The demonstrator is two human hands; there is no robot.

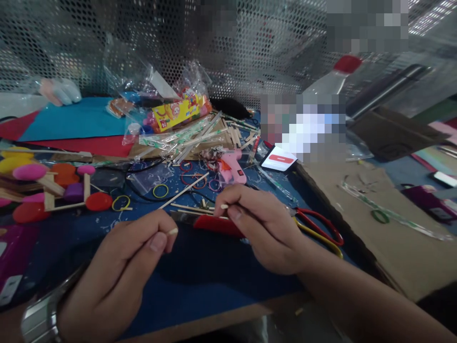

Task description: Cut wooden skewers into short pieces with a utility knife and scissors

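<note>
My left hand [124, 267] is closed in a pinch on a short wooden stick piece [173, 231], whose pale tip shows past the thumb. My right hand [264, 228] is closed as well, pinching another short stick piece [224, 206] at its fingertips. Both hands hover low over a dark blue mat [200, 281]. Just beyond them lies a red-handled cutter [214, 224]. Red and yellow handled scissors [321, 228] lie under my right wrist. A long thin wooden stick [183, 191] rests on the mat in front of the hands.
A pink glue gun [233, 166] sits behind, next to a pile of wooden sticks [200, 138] and plastic bags. Coloured rubber bands [160, 190] are scattered about. Foam shapes on a stick frame [53, 186] stand at left. Brown cardboard [385, 233] covers the right. A red-capped bottle [332, 81] stands at back.
</note>
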